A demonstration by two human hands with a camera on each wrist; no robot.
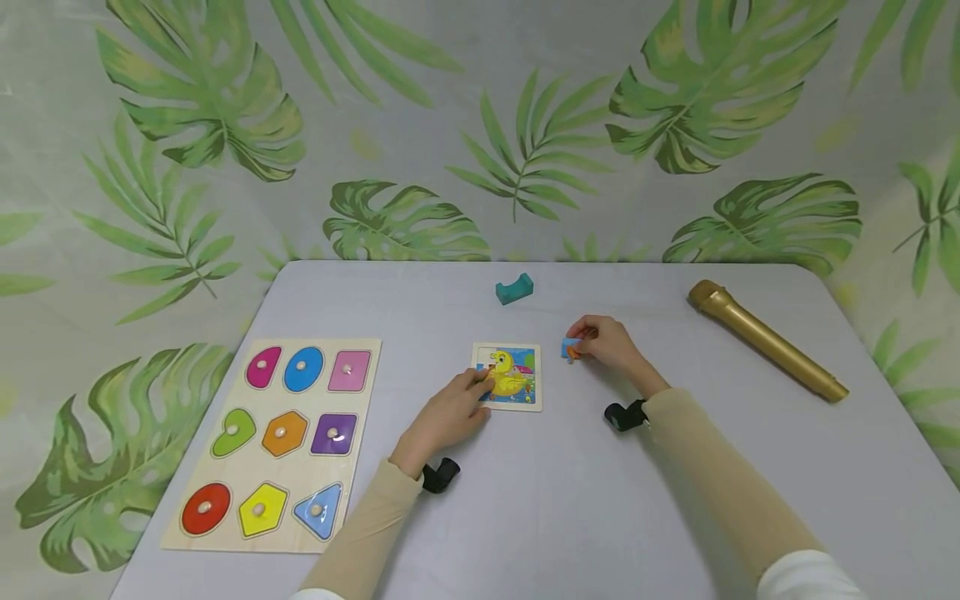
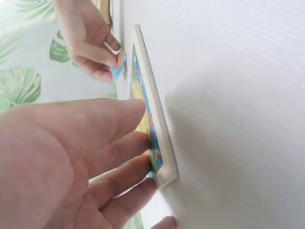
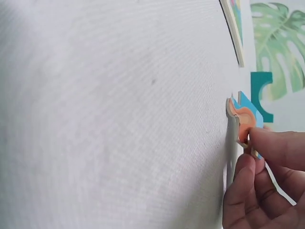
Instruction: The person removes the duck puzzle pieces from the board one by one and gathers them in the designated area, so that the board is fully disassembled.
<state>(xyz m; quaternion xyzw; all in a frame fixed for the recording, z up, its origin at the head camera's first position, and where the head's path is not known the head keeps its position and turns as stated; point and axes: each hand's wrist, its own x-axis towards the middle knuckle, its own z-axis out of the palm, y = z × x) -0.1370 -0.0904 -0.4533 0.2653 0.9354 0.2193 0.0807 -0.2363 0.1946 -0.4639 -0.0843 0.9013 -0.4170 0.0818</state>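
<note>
A small square duck jigsaw puzzle (image 1: 530, 379) with a pale wooden border lies mid-table. My left hand (image 1: 450, 412) rests its fingertips on the puzzle's left side, fingers fairly straight, covering part of the picture. In the left wrist view, those fingers (image 2: 119, 186) touch the picture near the wooden border. To the right of the puzzle, my right hand (image 1: 609, 343) pinches a blue and orange jigsaw piece (image 1: 570, 346) between thumb and fingers. The right wrist view shows this jigsaw piece (image 3: 246, 119) tilted close to the tablecloth, its lower end hidden by the fingers.
At the left lies a wooden board (image 1: 300, 467) of coloured knobbed shapes. A teal block (image 1: 514, 289) with a curved notch sits behind the puzzle. Towards the right edge lies a gold microphone (image 1: 772, 342). A leaf-patterned cloth (image 1: 405, 221) hangs behind the white-covered table.
</note>
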